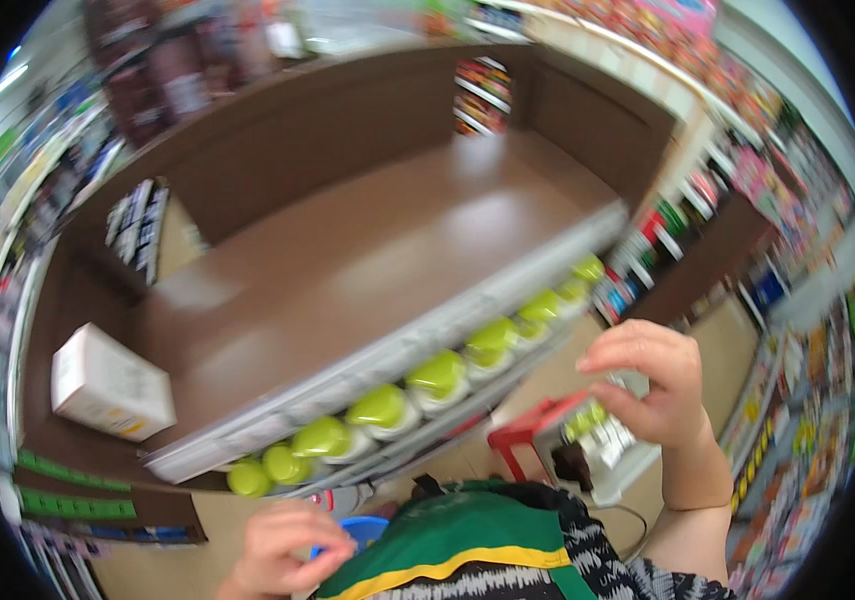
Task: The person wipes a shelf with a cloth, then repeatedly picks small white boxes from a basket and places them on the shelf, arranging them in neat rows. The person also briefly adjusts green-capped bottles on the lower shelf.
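Observation:
My right hand (652,382) is raised at the right, thumb and fingers apart with nothing visible between them. Below and beyond it are a red stool (521,442) and a pale bin or crate with green-and-white items. At the bottom left, my left hand (289,544) is loosely curled near my green apron (472,525), and I see nothing in its grasp. Before me spreads a brown shelf board (337,247). A white carton (112,382) rests at its left end. Several green-lidded containers (435,375) line up just under the board's front edge.
A clear price-rail strip (397,345) runs along the shelf front. Brown panels (322,142) with cut-outs close the back. Stocked shelves (795,450) stand at the right, others (7,300) at the left. A blue basin (364,529) sits on the floor, partly hidden by my apron.

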The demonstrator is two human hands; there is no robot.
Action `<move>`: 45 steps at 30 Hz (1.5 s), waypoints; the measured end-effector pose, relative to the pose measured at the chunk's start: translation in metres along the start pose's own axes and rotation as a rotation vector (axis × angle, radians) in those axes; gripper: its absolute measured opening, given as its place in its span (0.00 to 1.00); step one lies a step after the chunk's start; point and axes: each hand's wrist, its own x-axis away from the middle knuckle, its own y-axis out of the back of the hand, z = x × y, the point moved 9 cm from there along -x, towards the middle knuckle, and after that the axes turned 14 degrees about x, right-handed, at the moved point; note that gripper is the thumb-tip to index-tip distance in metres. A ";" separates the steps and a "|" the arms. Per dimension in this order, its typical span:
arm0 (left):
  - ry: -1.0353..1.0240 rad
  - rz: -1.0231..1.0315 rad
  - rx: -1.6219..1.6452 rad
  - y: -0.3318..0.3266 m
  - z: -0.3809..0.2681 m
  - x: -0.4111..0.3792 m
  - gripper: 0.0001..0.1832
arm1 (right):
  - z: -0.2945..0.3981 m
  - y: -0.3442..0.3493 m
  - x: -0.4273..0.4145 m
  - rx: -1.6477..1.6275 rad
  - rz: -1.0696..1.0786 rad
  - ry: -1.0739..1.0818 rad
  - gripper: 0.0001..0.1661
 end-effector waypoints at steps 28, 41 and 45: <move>0.378 1.167 -0.453 -0.648 0.449 -0.084 0.40 | -0.361 -0.185 0.612 0.191 0.725 -1.320 0.41; 0.933 1.078 0.379 -0.635 0.445 -0.135 0.26 | -0.399 -0.134 0.579 -0.700 0.222 -1.356 0.32; 1.014 0.947 0.419 -0.604 0.397 -0.168 0.24 | -0.396 -0.104 0.530 -0.794 0.192 -1.322 0.30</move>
